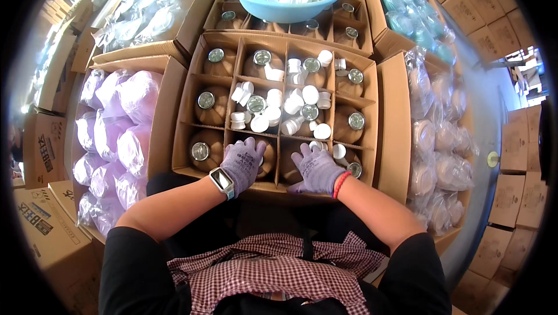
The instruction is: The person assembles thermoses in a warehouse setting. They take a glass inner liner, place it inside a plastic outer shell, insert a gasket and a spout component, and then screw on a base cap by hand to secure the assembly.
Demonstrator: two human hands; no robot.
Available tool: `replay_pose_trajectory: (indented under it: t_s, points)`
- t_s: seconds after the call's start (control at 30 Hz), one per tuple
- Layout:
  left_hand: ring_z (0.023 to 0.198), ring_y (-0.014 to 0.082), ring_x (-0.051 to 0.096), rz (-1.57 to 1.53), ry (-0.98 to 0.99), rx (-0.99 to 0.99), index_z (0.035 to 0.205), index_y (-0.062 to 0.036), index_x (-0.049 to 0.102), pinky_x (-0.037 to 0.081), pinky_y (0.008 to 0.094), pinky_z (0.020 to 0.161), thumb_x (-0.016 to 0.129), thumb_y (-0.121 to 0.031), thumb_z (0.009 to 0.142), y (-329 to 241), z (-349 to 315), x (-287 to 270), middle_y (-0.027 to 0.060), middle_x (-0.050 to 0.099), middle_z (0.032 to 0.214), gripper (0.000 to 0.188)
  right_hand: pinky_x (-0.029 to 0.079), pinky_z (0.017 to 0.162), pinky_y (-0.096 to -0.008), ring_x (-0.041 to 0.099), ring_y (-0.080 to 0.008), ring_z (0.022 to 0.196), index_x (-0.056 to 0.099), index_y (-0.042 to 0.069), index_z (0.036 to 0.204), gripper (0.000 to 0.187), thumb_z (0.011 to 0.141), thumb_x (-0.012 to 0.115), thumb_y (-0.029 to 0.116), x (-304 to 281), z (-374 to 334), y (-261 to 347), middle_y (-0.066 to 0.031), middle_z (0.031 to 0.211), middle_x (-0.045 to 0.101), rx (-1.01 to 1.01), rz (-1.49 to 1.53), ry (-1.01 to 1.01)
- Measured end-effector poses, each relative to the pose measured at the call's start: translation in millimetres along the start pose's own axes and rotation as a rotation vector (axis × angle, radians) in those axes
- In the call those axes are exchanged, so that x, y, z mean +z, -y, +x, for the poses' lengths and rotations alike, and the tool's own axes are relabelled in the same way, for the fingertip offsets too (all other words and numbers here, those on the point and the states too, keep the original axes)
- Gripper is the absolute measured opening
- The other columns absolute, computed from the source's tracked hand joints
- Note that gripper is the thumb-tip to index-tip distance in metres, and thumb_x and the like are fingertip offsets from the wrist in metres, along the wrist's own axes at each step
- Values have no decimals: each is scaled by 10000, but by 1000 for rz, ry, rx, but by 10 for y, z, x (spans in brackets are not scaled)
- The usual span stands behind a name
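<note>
A divided cardboard box (181, 129) stands before me, with clear rounded glass jars (204, 100) in its compartments. White plastic caps (260, 123) lie in loose heaps around the jar mouths in the middle compartments. Both my hands wear grey-purple knit gloves. Over the front row, my left hand (243, 161) rests beside a jar (267, 161), its fingers forward and slightly apart; that jar's mouth is hidden. My right hand (318, 171) reaches into the compartment to the right with fingers spread, next to a white cap (339, 151) and a front-corner jar (354, 169).
Behind the box, a light-blue basin (267, 12) of white caps and a yellow-green item sits on another divided box (363, 30). Boxes of bagged purple items (137, 97) and bagged pale pink items (444, 132) flank me. Bagged teal items (407, 6) and stacked cartons (505, 196) stand right.
</note>
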State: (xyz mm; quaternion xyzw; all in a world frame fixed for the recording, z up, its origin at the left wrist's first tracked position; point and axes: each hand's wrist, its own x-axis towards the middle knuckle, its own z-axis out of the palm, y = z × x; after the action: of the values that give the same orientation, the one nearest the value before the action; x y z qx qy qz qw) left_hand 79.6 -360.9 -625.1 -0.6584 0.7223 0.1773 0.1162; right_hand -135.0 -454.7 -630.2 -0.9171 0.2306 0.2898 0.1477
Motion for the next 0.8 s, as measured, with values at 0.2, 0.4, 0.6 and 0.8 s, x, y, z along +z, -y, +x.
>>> replay_pose_trajectory:
  t_s: [0.2, 0.4, 0.6, 0.8]
  points:
    - [1000, 291, 621, 92, 28, -30, 1295, -122, 489, 529, 456, 793, 786, -404, 824, -112, -30, 163, 134, 551, 1153, 624, 571, 821, -432, 708, -329, 952, 726, 133, 1141, 527, 864, 681, 579, -679, 474, -591, -200, 1027, 716, 211, 419, -682]
    - [1059, 362, 632, -9, 51, 32, 1291, -104, 537, 545, 491, 839, 793, -455, 823, -2, 122, 115, 181, 539, 1200, 639, 547, 882, -442, 668, -327, 1024, 633, 108, 1234, 553, 806, 766, 433, -522, 923, -1088, -176, 1087, 639, 349, 389, -711]
    - [955, 329, 710, -245, -109, -108, 1226, -150, 679, 581, 443, 844, 744, -372, 851, 685, 570, -360, 179, 697, 1109, 441, 527, 885, -442, 613, -374, 981, 582, 65, 1228, 533, 735, 753, 168, -10, 172, -1470, -155, 1072, 613, 308, 591, -1008]
    - [1146, 293, 603, 80, -351, 170, 1175, -160, 635, 485, 479, 981, 803, -189, 742, 1093, 979, -377, 72, 624, 1193, 465, 521, 864, -458, 630, -299, 1066, 572, 118, 1207, 532, 896, 692, 533, 232, -278, -1512, -124, 1155, 613, 606, 9, -554]
